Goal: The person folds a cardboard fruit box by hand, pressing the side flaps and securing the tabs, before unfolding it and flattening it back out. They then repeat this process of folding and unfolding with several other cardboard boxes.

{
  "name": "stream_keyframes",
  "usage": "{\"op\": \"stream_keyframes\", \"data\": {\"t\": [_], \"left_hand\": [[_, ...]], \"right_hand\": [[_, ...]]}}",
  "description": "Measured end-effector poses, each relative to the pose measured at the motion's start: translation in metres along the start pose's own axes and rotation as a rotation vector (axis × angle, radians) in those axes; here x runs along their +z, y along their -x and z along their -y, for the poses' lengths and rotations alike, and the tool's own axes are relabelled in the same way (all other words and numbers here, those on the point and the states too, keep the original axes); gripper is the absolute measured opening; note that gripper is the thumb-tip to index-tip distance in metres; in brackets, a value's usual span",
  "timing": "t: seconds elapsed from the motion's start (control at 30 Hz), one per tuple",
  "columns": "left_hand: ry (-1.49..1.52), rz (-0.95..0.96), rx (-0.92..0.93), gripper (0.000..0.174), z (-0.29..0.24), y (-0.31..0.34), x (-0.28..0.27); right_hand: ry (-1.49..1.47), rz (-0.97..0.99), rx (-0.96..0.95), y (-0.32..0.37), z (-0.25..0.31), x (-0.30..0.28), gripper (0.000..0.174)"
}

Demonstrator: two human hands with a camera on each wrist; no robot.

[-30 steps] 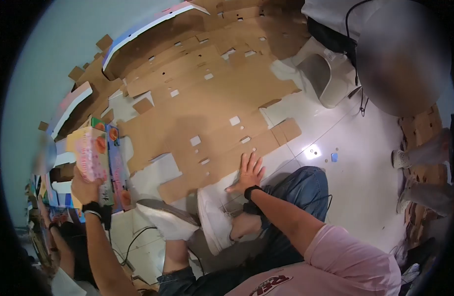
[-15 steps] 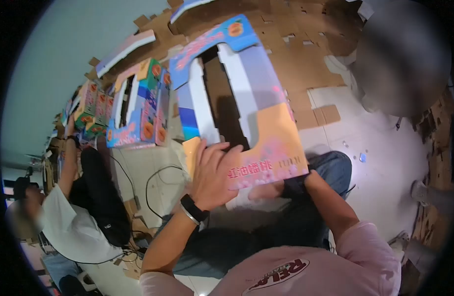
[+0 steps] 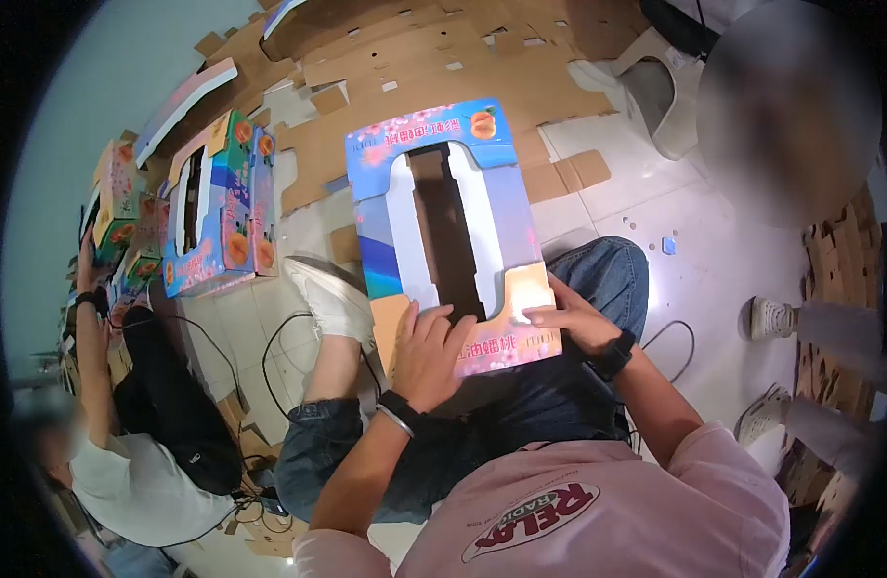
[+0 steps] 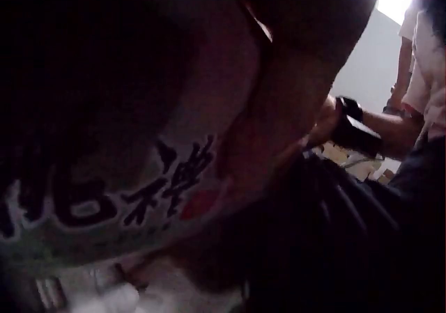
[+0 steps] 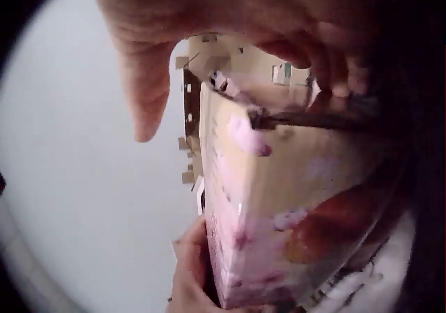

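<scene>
A printed peach carton (image 3: 521, 222), with a long slot in its top between white flaps, lies over the wearer's lap in the head view. My left hand (image 3: 426, 358) grips its near end, fingers over the top at the slot's end. My right hand (image 3: 580, 320) holds the near right corner, thumb across the top. From the right wrist, the right hand (image 5: 230, 13) spans the carton's edge, and the left hand (image 5: 191, 275) shows at the carton's lower edge. The left wrist view is dark, with the carton's lettered side (image 4: 160, 194) close up.
More printed cartons (image 3: 222, 212) stand at the left, where another person in a white shirt (image 3: 140, 482) reaches to one. Flattened cardboard (image 3: 386, 72) covers the floor ahead. A pale plastic stool (image 3: 660, 106) lies at the upper right. Cables (image 3: 270, 366) run across the floor.
The left hand has brought a carton from the left over the lap, then lowered it. The right hand has lifted off the floor by the knee and come to the carton's right corner.
</scene>
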State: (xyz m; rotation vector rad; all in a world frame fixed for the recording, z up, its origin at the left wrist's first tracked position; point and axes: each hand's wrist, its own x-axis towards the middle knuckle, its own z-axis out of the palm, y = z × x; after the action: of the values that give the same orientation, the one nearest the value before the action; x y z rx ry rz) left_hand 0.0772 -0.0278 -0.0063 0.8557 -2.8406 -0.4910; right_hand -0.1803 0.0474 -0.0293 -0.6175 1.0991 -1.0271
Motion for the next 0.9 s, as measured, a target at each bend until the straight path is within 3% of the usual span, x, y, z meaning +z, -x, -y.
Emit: {"op": "stream_keyframes", "data": {"t": [0.1, 0.17, 0.33, 0.43, 0.5, 0.6, 0.67, 0.77, 0.9], "left_hand": [[0.003, -0.053, -0.045, 0.071, -0.003, 0.012, 0.014], [0.017, -0.158, -0.052, 0.067, -0.005, 0.017, 0.019], [0.046, -0.143, -0.048, 0.061, -0.003, 0.019, 0.014], [0.061, -0.151, -0.041, 0.061, -0.005, 0.023, 0.014], [0.066, -0.156, -0.042, 0.061, -0.005, 0.026, 0.016], [0.016, -0.116, -0.017, 0.070, -0.004, 0.027, 0.014], [0.120, -0.016, -0.062, 0.082, -0.011, 0.021, 0.000], [0.202, -0.011, -0.092, 0.093, -0.020, 0.012, -0.013], [0.367, -0.122, -0.067, 0.092, -0.035, -0.006, -0.008]], "right_hand": [[-0.071, 0.012, 0.085, -0.004, 0.001, 0.006, 0.094], [-0.005, 0.017, 0.034, -0.005, -0.008, 0.004, 0.094], [0.084, 0.113, 0.000, -0.010, -0.016, -0.006, 0.091], [0.209, 0.033, -0.019, 0.000, -0.014, -0.001, 0.098], [0.141, -0.008, -0.006, 0.007, -0.028, 0.002, 0.102], [0.079, -0.032, 0.011, 0.012, -0.038, 0.004, 0.108], [-0.046, -0.108, 0.024, 0.012, -0.043, 0.006, 0.100], [-0.043, -0.139, 0.003, 0.010, -0.049, 0.006, 0.096], [-0.038, -0.159, -0.026, 0.012, -0.054, 0.008, 0.093]]}}
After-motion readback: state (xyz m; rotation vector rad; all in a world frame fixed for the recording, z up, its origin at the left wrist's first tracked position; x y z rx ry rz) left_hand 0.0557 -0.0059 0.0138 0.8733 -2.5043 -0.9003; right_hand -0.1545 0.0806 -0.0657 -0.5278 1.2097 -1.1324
